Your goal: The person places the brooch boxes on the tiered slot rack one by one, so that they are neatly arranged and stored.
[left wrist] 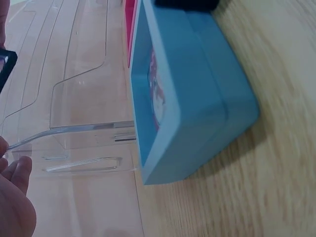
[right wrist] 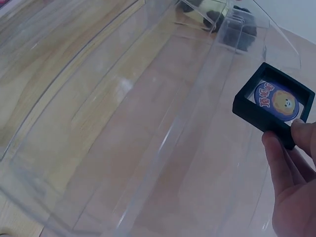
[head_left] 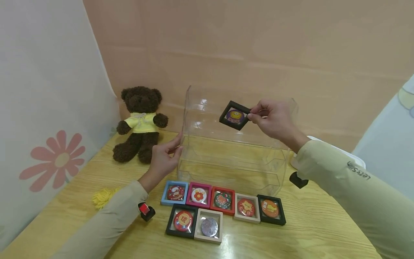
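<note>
My right hand (head_left: 273, 118) pinches the right corner of a black frame (right wrist: 274, 103) between thumb and fingers. A purple round badge with a yellow figure (head_left: 235, 116) sits inside it. The frame is tilted, in front of the upper part of a clear plastic tiered display stand (head_left: 233, 165). At the stand's left side, my left hand (head_left: 164, 156) pinches the edge of its clear side panel, as the left wrist view also shows. Before the stand lie several framed badges in two rows, among them a blue frame (left wrist: 207, 89), a pink frame (head_left: 198, 195) and a red frame (head_left: 222, 200).
A brown teddy bear (head_left: 142, 120) in a yellow shirt sits left of the stand. Yellow yarn (head_left: 104, 198) lies near the left forearm. Behind the right forearm is a white-edged object (head_left: 355, 160), partly hidden. A wall (head_left: 258, 43) rises behind the wooden table (head_left: 291, 241).
</note>
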### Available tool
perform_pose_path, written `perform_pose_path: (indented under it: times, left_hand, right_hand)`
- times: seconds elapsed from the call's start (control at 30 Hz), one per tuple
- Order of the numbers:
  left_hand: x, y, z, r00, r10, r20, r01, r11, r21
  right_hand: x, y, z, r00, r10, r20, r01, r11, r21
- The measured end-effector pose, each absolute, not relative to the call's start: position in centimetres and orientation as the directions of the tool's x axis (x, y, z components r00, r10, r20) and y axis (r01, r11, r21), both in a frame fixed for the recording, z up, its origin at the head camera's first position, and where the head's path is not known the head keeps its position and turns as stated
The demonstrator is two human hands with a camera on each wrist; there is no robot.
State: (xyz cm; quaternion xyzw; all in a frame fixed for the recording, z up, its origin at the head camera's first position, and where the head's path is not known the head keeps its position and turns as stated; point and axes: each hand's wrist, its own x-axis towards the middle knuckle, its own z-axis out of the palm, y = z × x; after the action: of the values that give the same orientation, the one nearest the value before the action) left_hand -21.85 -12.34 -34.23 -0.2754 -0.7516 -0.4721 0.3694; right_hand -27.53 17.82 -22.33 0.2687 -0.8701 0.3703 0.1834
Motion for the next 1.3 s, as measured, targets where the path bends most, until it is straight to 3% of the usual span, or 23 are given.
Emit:
perform_pose_path:
  times: [0.67,1.3]
  left_hand:
    - [-21.9,-11.5,-34.0,-0.565,0.061,0.823,0.771,0.395,0.5]
    - [-21.0,-11.9,-33.7,-0.593,0.041,0.804,0.748,0.398,0.531]
  right_hand:
    - [-28.1,14.0,-22.4,-0.801,-0.495,0.336,-0.597,0.695,-0.4]
    - [-28.3,11.4,-21.7,-0.75,-0.574,0.327,-0.659,0.691,-0.297]
